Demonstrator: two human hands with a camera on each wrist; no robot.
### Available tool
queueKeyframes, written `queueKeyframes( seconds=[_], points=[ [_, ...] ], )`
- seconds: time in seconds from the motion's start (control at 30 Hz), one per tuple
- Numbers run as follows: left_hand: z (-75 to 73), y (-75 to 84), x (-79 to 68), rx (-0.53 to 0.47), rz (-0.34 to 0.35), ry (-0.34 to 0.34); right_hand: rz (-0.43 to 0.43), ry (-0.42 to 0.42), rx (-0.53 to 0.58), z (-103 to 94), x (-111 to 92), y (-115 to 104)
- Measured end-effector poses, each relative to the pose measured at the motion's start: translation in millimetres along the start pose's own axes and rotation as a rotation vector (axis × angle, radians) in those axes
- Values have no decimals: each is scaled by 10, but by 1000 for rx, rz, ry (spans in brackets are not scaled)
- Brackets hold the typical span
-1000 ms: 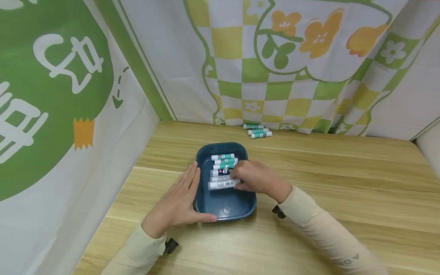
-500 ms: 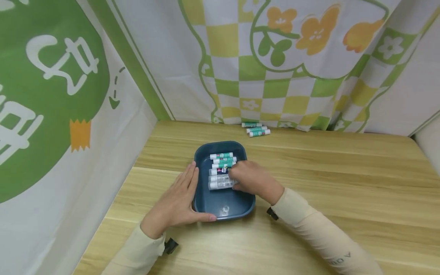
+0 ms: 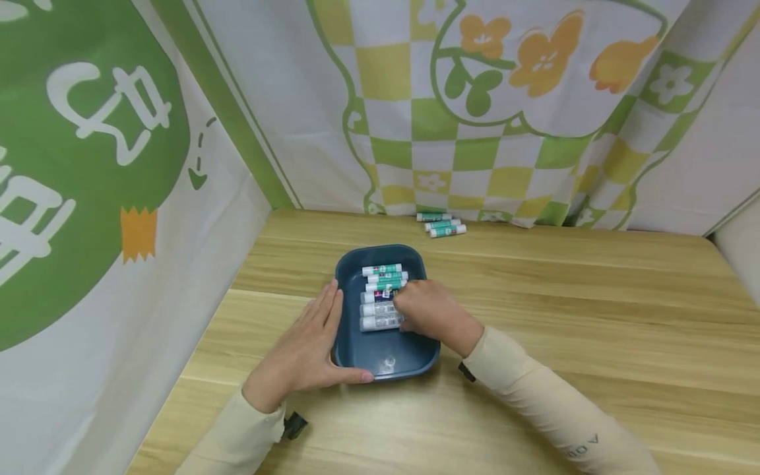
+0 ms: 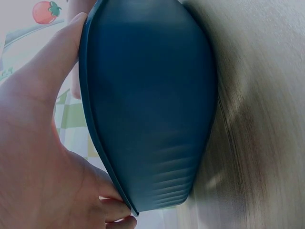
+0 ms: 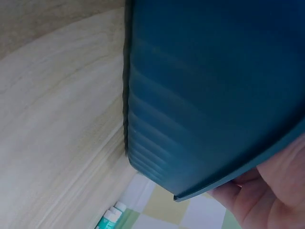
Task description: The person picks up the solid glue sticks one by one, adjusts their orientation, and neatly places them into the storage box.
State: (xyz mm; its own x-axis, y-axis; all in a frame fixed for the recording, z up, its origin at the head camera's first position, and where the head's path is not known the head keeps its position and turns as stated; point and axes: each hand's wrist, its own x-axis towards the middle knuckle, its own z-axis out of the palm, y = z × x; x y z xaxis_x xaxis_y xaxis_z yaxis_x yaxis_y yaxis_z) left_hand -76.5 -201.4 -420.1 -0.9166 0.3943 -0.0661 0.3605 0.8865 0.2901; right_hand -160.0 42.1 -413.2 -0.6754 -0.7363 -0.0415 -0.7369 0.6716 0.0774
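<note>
The left hand (image 3: 305, 349) spreads wide along the rim of the dark blue tray (image 3: 386, 359), while the right hand (image 3: 436, 313) bends over glue sticks (image 3: 377, 309) inside, its grip hidden.

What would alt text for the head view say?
A person's left hand touches the rim of a dark blue rounded plastic tray on a wood-grain table; the right hand reaches to small white, green and navy cylindrical tubes inside. Three more tubes lie beyond.

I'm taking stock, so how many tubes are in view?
9: three teal tubes far back on the table; six in the blue bin: three teal, one dark, two white. The right hand may hide more.
</note>
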Motion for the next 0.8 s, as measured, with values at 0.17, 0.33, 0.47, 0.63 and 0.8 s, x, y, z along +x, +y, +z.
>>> queueKeyframes(
  seconds=[0.17, 0.33, 0.47, 0.63, 0.8],
  points=[
    [-2, -3, -2, -4, -5, -6, -3, 0, 21, -7, -2, 10],
    [1, -10, -1, -7, 0, -2, -25, 27, 78, -40, -24, 73],
    [3, -14, -1, -10, 2, 3, -60, 58, 131, -127, -56, 168],
    [7, -13, 6, -5, 2, 4, -111, 123, 204, -261, -124, 333],
    [12, -13, 5, -3, -2, 4, -73, 150, 229, -411, -176, 529]
  ],
)
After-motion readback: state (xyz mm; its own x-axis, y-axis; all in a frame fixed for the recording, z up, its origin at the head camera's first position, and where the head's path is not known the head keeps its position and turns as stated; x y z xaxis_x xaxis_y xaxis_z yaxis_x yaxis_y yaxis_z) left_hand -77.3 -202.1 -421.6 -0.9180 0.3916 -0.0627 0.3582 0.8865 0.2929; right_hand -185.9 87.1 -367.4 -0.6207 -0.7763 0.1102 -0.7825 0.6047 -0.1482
